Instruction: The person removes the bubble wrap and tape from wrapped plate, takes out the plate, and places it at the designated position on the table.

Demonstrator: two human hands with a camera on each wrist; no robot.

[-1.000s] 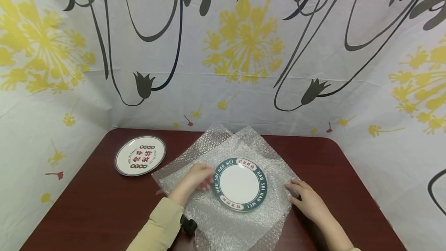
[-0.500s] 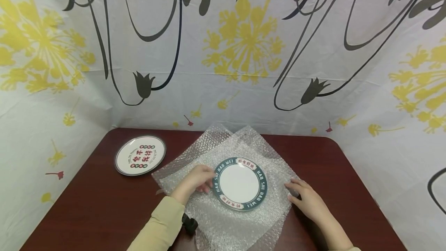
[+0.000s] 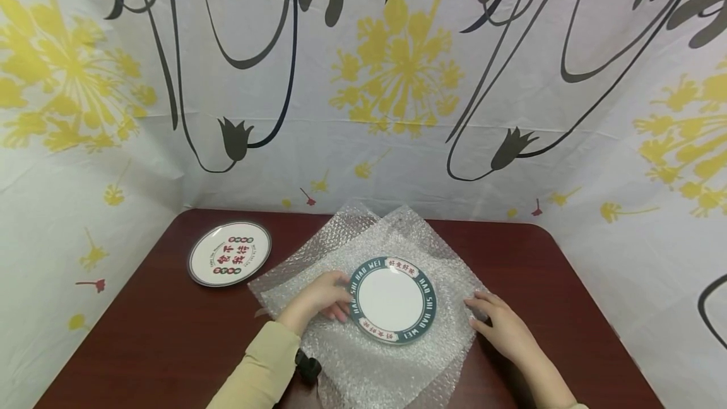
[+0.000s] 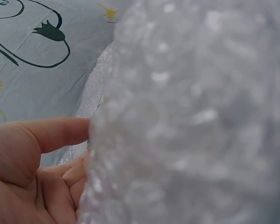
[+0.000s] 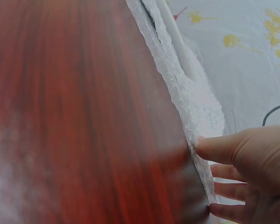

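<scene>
A white plate (image 3: 390,298) with a blue-green lettered rim lies face up on crossed sheets of bubble wrap (image 3: 449,333). At its left rim, my left hand (image 3: 320,295) touches the plate with its fingertips, the thumb fairly straight. In the left wrist view, bubble wrap (image 4: 191,112) blurs the foreground and hides the fingertips of the left hand (image 4: 32,163). My right hand (image 3: 502,327) rests at the wrap's right edge. The right wrist view shows the thumb and loosely spread fingers of that hand (image 5: 252,172) touching the bubble wrap's edge (image 5: 177,102).
A second white plate (image 3: 229,254), with red and green markings, lies at the back left of the dark red table (image 3: 142,358). Behind the table hangs a patterned cloth (image 3: 318,93). A black device (image 3: 308,368) sits at the left wrist.
My left hand has shifted slightly along the left rim of the plate, its fingers moving a little. The right hand, the plates and the wrap look the same.
</scene>
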